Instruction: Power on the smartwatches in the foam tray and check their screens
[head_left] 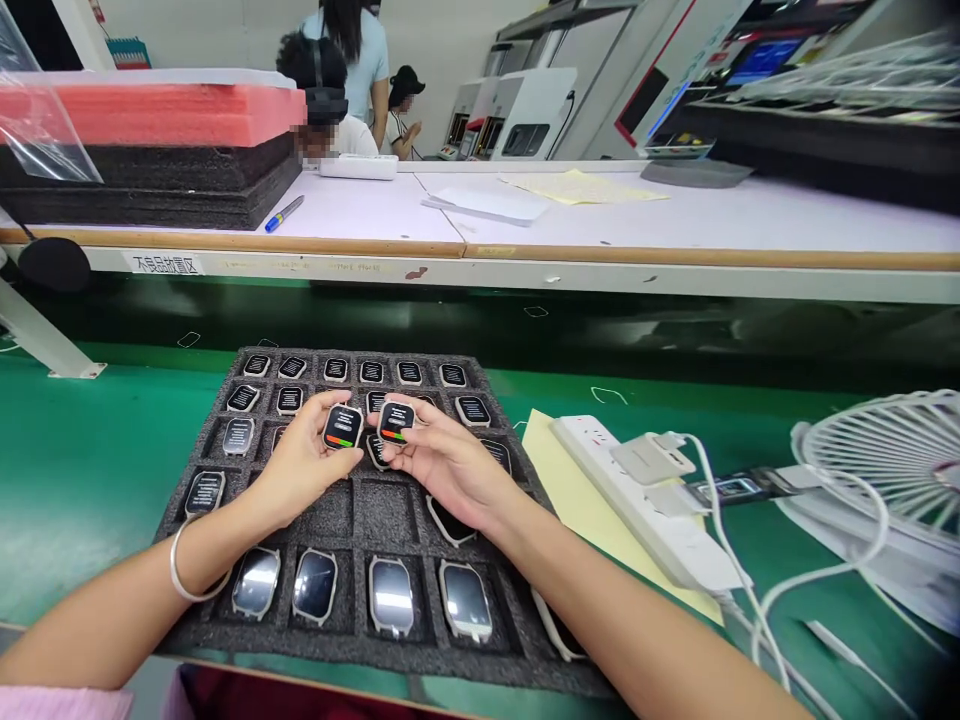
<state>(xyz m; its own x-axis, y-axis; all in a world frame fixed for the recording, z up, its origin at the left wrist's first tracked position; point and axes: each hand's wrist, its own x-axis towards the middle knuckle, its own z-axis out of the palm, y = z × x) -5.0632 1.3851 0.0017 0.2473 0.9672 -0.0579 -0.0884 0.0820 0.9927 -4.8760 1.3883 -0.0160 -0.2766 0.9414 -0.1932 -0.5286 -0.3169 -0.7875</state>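
Note:
My left hand (pixel 304 460) pinches a small smartwatch body (pixel 343 427) whose lit screen shows text with red, orange and green bars. My right hand (pixel 450 465) grips a second, similar watch body (pixel 395 421) right beside it. Both hands hover over the middle of a black foam tray (pixel 352 515). The tray holds several more watch bodies in square pockets. Those in the far rows (pixel 372 372) have lit screens; those in the near row (pixel 391 597) are dark. A silver bracelet (pixel 184 575) circles my left wrist.
The tray lies on a green belt (pixel 82 460). To its right sit a yellow sheet (pixel 600 515), a white power strip (pixel 637 495) with plugs and cables, and a white fan (pixel 896 460). Behind runs a white shelf (pixel 600 225) with foam stacks (pixel 150 140), a pen and papers. Other people work far back.

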